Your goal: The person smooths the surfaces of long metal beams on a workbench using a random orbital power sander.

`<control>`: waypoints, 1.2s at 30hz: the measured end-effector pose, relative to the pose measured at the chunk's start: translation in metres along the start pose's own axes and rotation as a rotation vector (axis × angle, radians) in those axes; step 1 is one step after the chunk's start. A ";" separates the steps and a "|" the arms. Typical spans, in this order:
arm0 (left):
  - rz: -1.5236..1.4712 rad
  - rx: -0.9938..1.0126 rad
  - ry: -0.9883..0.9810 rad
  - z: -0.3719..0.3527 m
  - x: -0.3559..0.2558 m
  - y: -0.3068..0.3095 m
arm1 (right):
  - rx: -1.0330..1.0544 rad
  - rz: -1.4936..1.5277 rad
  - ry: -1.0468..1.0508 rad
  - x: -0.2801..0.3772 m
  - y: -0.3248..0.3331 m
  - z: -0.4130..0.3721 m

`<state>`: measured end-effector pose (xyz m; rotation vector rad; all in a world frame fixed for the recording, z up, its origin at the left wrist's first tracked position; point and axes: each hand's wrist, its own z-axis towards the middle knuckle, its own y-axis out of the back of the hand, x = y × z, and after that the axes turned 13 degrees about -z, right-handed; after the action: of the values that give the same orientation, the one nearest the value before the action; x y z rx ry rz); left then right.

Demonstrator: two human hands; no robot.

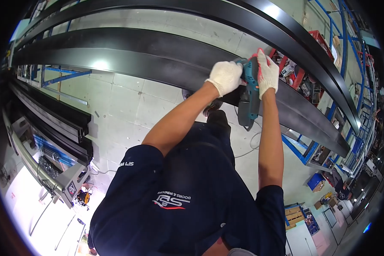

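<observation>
A teal and black power tool (250, 91) is held over a long dark metal profile (158, 59). My left hand (225, 78), in a whitish glove, is wrapped round the tool's front part on its left side. On the tool's right side is my right hand (267, 73), in a glove with red at the fingers, its fingers against the tool body. The tool's working face is hidden. Its dark rear part hangs toward my body past the profile's near edge.
More dark profiles (286, 32) run beyond. Red crates (301, 79) with hardware lie under them. Blue racks (305, 155) carry the profiles. Stacked black profiles (51, 109) and a metal machine frame (64, 181) are at the left. A cable (247, 152) lies on the floor.
</observation>
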<state>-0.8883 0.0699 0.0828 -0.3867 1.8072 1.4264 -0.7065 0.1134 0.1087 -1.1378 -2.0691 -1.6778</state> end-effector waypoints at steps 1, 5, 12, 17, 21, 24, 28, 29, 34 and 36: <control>0.007 -0.024 0.027 -0.006 0.011 0.008 | 0.031 -0.013 0.003 0.025 -0.005 -0.008; 0.016 -0.059 0.218 -0.033 0.049 0.073 | 0.138 0.030 0.161 0.085 -0.072 -0.013; 0.180 -0.170 0.435 -0.092 0.151 0.167 | 0.461 0.025 0.294 0.231 -0.171 -0.034; 0.243 -0.093 0.535 -0.103 0.200 0.198 | 0.568 -0.030 0.232 0.269 -0.171 -0.050; 0.243 -0.031 0.492 -0.083 0.183 0.169 | 0.403 -0.162 0.341 0.239 -0.157 -0.044; 0.209 -0.024 0.366 -0.063 0.123 0.134 | 0.374 -0.277 0.344 0.199 -0.117 -0.030; 0.165 0.004 0.279 -0.023 0.072 0.075 | 0.208 -0.291 0.279 0.135 -0.064 -0.015; 0.134 0.007 0.255 -0.014 0.057 0.063 | 0.175 -0.287 0.263 0.116 -0.053 -0.010; 0.045 0.102 0.107 0.026 -0.006 0.011 | -0.009 -0.280 0.113 0.044 0.014 -0.004; 0.062 0.134 0.041 0.040 -0.023 -0.014 | -0.025 -0.234 0.021 0.021 0.039 -0.006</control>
<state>-0.8485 0.0964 0.0877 -0.2953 1.9503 1.3381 -0.6957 0.1178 0.1517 -0.9100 -2.2478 -1.8132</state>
